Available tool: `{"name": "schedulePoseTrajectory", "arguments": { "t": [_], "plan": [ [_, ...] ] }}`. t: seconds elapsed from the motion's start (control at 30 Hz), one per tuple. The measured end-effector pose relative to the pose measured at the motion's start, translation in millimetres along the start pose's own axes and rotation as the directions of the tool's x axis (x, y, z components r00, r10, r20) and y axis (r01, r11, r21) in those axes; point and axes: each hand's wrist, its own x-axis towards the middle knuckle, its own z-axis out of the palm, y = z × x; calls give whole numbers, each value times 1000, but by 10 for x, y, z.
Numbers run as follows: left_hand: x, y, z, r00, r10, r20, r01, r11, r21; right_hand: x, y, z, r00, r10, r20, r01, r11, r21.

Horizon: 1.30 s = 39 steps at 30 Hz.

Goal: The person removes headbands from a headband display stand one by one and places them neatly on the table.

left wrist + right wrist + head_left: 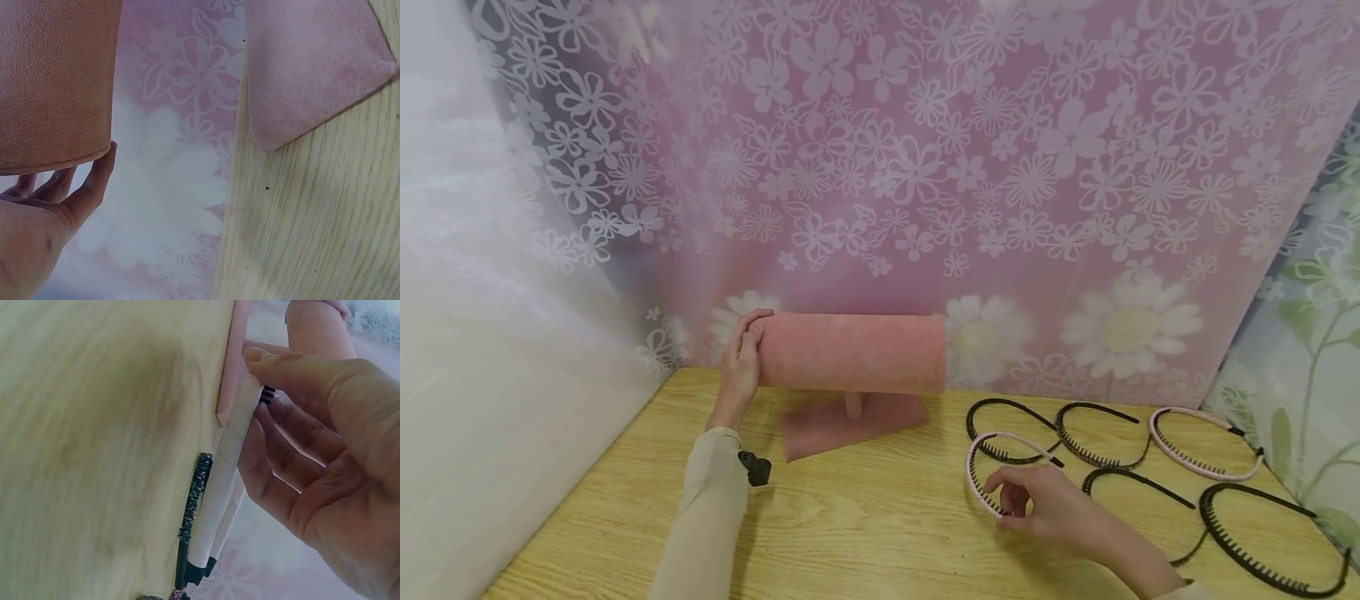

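A pink plush roll-shaped headband stand (853, 354) rises on a short post from a flat pink base (895, 408). My left hand (741, 362) holds the left end of its roll, and the left wrist view shows the fingers (94, 178) at the rim. To the right, my right hand (1045, 504) pinches a pale pink toothed headband (972, 467) between thumb and fingers, a little in front of the stand. The right wrist view shows the pinched band (228, 447) with black teeth by the fingertips and a black tip at its other end.
Several toothed headbands lie on the wooden table (865, 517) at the right: black ones (1000, 402), (1247, 558) and another pink one (1187, 458). A flowered pink curtain (880, 167) hangs behind the table; a white sheet (512, 333) hangs at the left.
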Motion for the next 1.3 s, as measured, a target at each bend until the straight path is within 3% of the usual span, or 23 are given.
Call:
{"name": "schedulePoseTrajectory", "arguments": {
  "t": [0.3,0.53,0.63,0.8,1.03,1.2,1.3],
  "plan": [
    [2,-22,2,1000,0,1,0,1000,13,-57,33,107,1000,-18,16,18,999,-31],
    [134,-326,13,1000,6,-12,-6,1000,2,-91,39,162,995,53,89,-54,999,2],
    [147,-378,19,1000,20,-17,-20,1000,13,-99,44,187,991,75,111,-77,997,18],
    [127,-329,20,1000,4,-16,-4,1000,10,-105,64,200,989,93,117,-96,995,19],
    [32,-84,0,1000,-11,17,11,1000,13,-94,90,171,983,137,123,-144,988,49],
    [29,-194,-41,1000,9,28,-11,997,73,-117,108,165,992,99,84,-100,995,17],
    [19,-288,-74,999,35,12,-36,993,112,-149,124,161,995,75,58,-78,996,46]
  ]
}}
